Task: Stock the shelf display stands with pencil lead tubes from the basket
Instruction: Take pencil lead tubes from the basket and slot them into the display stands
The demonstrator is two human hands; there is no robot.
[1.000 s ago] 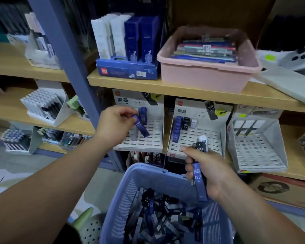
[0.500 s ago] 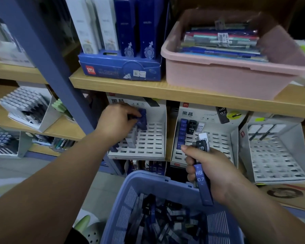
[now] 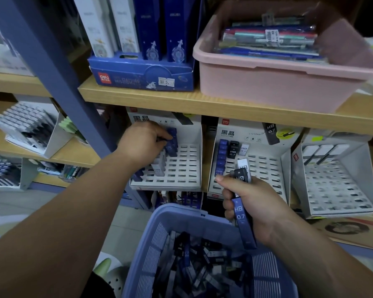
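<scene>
Several spare tubes are bunched in my right hand over the basket, ready for slotting, while my left hand pinches one blue tube into the left stand.

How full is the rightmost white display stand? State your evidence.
Almost empty: the rightmost stand shows rows of bare slots; only a few pale items, too blurred to identify, sit at its back.
</scene>
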